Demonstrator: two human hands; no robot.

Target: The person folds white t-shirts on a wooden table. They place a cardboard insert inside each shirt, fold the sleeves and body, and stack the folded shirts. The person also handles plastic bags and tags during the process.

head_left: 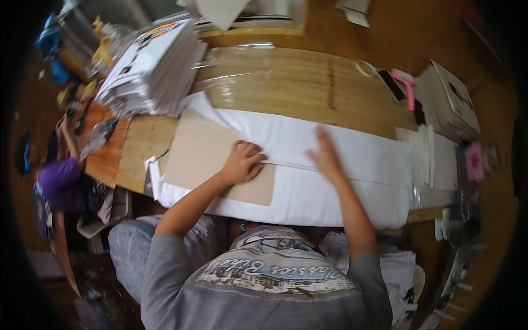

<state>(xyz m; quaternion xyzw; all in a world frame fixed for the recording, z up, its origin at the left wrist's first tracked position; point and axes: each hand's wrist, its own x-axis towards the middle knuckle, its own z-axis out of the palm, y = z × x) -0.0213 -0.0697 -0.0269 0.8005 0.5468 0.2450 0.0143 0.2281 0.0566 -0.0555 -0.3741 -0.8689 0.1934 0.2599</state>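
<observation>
The left grip (pixel 243 163) bends over the board (pixel 193 148) beneath it; whether it grasps cloth (pixel 368 198), I cannot tell. The right grip (pixel 328 157) is released, with cloth below and around it.

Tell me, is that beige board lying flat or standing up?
Lying flat: the beige board lies on the white cloth, with the left hand resting on top of it.

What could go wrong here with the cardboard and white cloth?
The cardboard could skew: the left hand rests only toward its right side. The white cloth may crease if the right hand, blurred over it, drags the fabric. The tall white stack stands close to the cloth's far left corner; a tug there might disturb it.
</observation>
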